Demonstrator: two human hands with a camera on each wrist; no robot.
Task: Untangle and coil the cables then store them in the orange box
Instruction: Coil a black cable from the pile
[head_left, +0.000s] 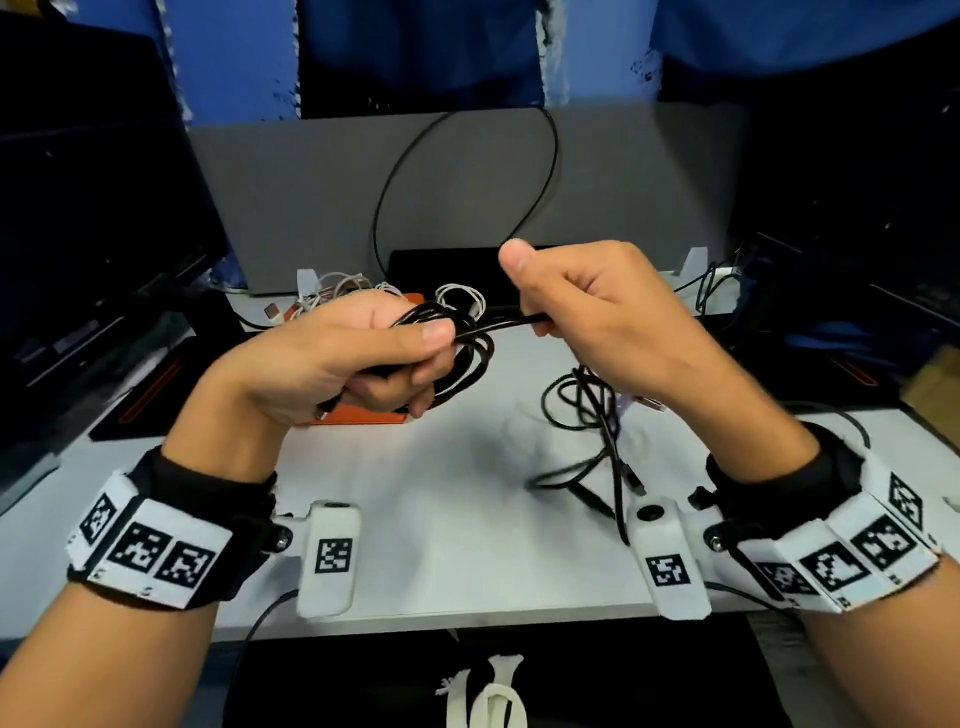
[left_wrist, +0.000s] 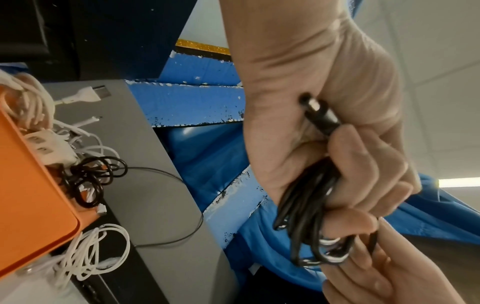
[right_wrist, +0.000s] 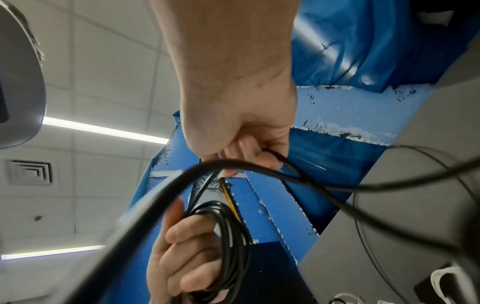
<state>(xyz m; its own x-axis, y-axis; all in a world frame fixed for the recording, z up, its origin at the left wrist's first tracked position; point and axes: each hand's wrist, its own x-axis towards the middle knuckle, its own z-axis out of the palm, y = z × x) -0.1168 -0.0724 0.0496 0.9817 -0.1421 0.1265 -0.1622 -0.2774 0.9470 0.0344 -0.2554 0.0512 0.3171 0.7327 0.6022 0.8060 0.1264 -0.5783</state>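
Both hands are raised above the middle of the bench (head_left: 467, 519). Left hand (head_left: 332, 364): fingers and thumb curled round a coiled black cable (head_left: 467, 353), several loops gathered in the fist; the left wrist view shows a black plug (left_wrist: 319, 117) of this cable lying against the palm. Right hand (head_left: 597, 317): fingers curled round the straight run of the same cable, thumb raised, just beside the coil.

Orange box (head_left: 363, 415): on the bench toward its far left, mostly hidden behind the left hand. White cables (left_wrist: 85, 257) lie in and beside it, one loop hanging over its wall, and a small black coil (left_wrist: 91, 181) rests at its far rim.

Loose black cables (head_left: 592, 431): tangled on the bench below the right hand, toward the right edge. A grey panel (head_left: 311, 197) stands along the far edge.
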